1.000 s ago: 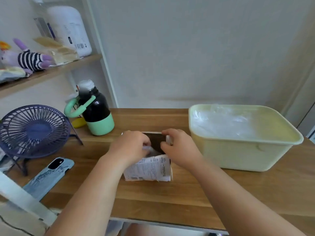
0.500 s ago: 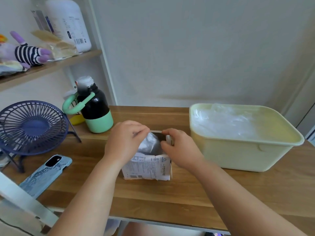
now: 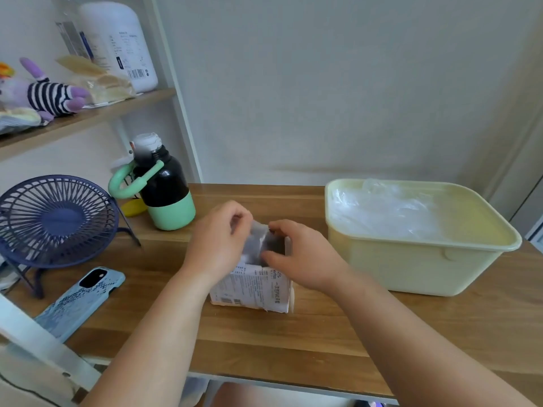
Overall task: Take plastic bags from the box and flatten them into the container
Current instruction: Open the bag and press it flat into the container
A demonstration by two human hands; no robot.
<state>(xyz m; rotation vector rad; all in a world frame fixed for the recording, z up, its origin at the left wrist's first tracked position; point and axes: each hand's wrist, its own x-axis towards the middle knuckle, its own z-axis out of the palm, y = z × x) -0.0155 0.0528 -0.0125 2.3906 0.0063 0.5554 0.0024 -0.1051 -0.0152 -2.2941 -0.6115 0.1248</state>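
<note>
Plastic bag (image 3: pixel 259 240) risen farther out of box (image 3: pixel 255 287).

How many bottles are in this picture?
2: a black and green bottle on the desk beside the fan; a white bottle on the shelf. A clear third may stand behind it.

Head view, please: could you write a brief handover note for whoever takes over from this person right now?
Left hand: pinches a thin clear plastic bag, partly drawn out of the small white printed cardboard box.
Right hand: grips the box's open top; the box stands on the wooden table.
Done: crumpled clear bags already lie in the pale yellow rectangular plastic container, right of the box.
To do: pull this bag free, flatten it into the container, repeat.
</note>
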